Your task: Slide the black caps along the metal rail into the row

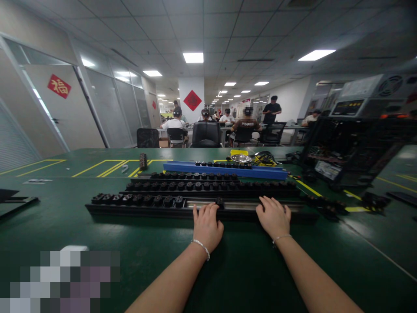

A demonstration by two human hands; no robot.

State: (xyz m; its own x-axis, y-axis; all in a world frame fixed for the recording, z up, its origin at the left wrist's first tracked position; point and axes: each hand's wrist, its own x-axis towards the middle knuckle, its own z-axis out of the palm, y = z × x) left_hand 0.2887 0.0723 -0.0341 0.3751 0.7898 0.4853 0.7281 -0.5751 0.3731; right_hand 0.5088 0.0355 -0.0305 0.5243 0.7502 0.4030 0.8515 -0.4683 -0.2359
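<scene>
A long black rail (137,210) lies crosswise in front of me, with a row of small black socket-like modules (158,200) on its left part. A single black module (219,202) sits in the channel near the middle. My left hand (207,221) rests over the rail's front edge, fingers outstretched and index fingertip beside that single module; whether it touches is unclear. Further right, my right hand (274,217) lies on the same rail with fingers spread and nothing visible in them. Behind are more black rails (208,191) filled with similar modules.
A blue rail (224,170) holds several modules at the back, near a metal bowl (239,158). Loose black parts (329,206) lie right, by an open computer-like frame (345,152). A small module stack (143,161) stands back left. People sit beyond the green table (130,261).
</scene>
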